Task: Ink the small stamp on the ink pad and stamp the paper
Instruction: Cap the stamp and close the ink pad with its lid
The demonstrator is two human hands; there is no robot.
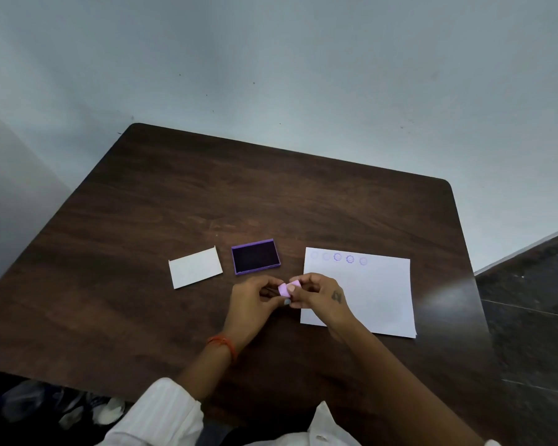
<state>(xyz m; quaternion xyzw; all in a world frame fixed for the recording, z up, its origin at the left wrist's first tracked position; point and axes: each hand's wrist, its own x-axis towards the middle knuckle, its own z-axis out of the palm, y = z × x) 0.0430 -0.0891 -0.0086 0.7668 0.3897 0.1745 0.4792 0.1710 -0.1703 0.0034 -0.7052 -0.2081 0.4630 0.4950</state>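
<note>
A small lilac stamp (pixel 285 289) is held between both hands just above the dark wooden table (pixel 174 204). My left hand (pixel 255 300) grips it from the left and my right hand (pixel 316 292) pinches it from the right, thumb on top. The open purple ink pad (pixel 255 256) lies just beyond the hands, its dark pad facing up. The white paper (pixel 374 294) lies to the right, partly under my right hand, with a row of several faint purple stamp marks (pixel 343 258) along its far edge.
A white rectangular lid or card (pixel 195 267) lies left of the ink pad. The table's far edge meets a pale wall; its right edge drops to a dark tiled floor (pixel 529 317).
</note>
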